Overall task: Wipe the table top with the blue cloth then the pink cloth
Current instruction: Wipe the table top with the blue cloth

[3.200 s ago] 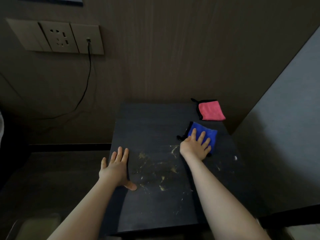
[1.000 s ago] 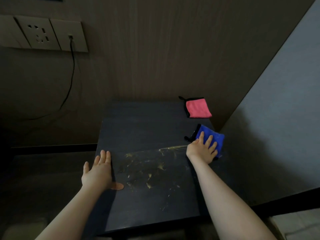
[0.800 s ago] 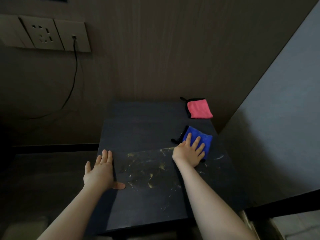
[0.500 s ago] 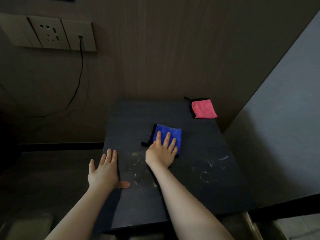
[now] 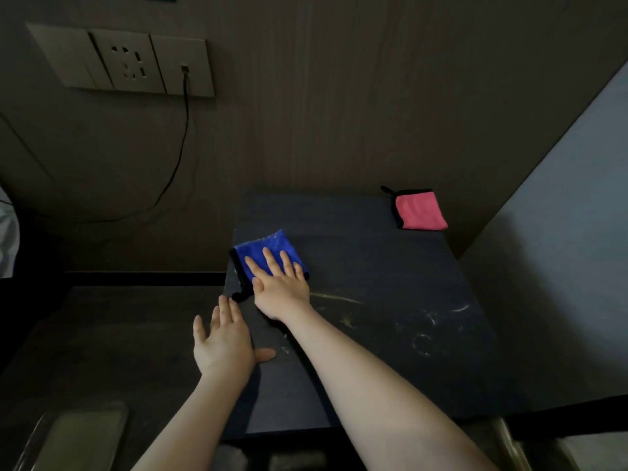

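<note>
The right hand (image 5: pixel 282 287), fingers flat and apart, presses the blue cloth (image 5: pixel 268 248) at the table's (image 5: pixel 373 266) left edge, where another push could drag it off.

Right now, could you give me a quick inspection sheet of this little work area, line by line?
Surface: dark table top, with yellowish smears and pale marks toward its right side.
Job's things: blue cloth at the table's left edge; pink cloth at the far right corner, untouched.
Clutter: nothing seen.
Hands: right hand flat, fingers spread, pressing on the blue cloth; left hand open and flat at the table's left edge, holding nothing.
Cables: black cable plugged into the wall socket panel, drooping left.
Surroundings: dark wood-panelled wall behind; pale wall on the right.
</note>
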